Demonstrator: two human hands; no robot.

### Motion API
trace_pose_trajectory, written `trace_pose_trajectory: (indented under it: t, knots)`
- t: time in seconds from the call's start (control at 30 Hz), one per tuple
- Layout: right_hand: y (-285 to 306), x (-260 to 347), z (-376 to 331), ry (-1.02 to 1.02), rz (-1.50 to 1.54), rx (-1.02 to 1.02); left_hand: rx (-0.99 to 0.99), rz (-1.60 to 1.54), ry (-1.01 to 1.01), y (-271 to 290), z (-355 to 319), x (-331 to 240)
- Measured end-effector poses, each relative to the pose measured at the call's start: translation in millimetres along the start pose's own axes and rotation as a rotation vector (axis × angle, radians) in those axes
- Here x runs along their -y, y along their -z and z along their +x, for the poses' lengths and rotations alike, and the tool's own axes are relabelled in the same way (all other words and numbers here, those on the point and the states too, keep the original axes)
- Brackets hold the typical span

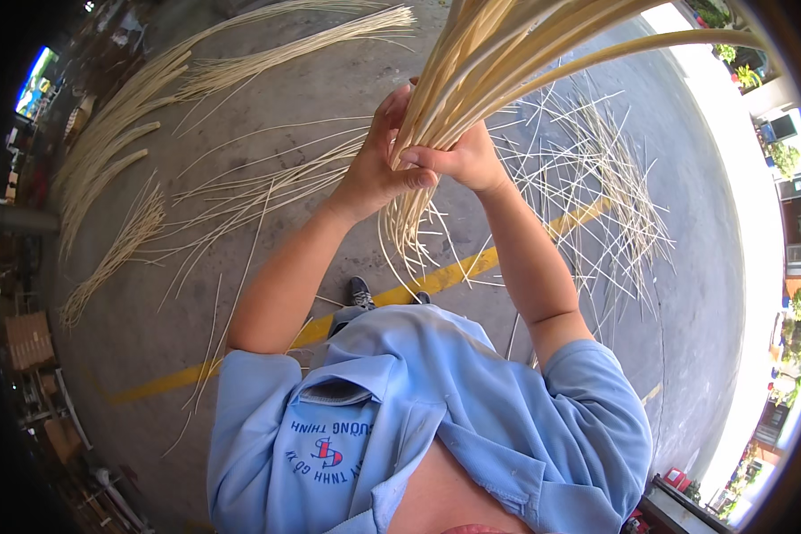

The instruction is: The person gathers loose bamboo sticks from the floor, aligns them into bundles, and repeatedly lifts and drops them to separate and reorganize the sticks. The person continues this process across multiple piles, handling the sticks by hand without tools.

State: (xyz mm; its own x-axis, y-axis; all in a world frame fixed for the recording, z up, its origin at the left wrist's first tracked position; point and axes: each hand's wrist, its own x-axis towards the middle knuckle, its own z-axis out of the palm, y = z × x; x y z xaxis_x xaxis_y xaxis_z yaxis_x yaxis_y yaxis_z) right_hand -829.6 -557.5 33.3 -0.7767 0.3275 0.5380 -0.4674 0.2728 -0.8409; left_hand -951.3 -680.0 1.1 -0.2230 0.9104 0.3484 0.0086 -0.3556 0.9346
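Both my hands are wrapped round a thick bundle of pale rattan canes [472, 80], held up in front of me. My left hand [384, 165] grips the bundle from its left side, thumb across the front. On the other side my right hand [463, 158] closes round the same canes, its thumb pointing left near my left thumb. Above the hands the canes fan out up and to the right, past the picture's edge. Below them the cane ends hang down, uneven and curved. The fingers behind the bundle are partly hidden.
Long bundles of canes [303, 44] lie on the grey concrete floor at the far left. A smaller bunch [120, 249] lies nearer on the left. Loose canes [596, 178] are scattered crisscross at the right. A yellow line [173, 381] crosses the floor by my shoes.
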Motion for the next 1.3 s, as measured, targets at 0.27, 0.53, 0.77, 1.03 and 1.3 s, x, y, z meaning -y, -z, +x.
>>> trace_pose_trajectory:
  t: [0.27,0.53,0.77,1.03,1.3]
  knots:
    - [-6.9,7.8,1.5,0.035,0.119,-0.112,-0.073,0.008,-0.014,-0.7,-10.1,17.0]
    - [-14.7,3.5,5.1,-0.09,0.128,-0.016,-0.069,0.079,0.095,13.0,-26.4,21.7]
    - [-30.0,-3.2,12.9,0.031,0.047,0.005,-0.068,0.383,-0.016,6.6,-33.5,20.5]
    - [-29.6,68.1,46.6,0.003,-0.06,-0.194,-0.222,0.462,-0.18,-14.2,7.6,-31.8]
    - [-0.7,43.5,27.2,0.074,-0.166,0.021,0.023,0.102,0.058,7.1,0.4,5.3]
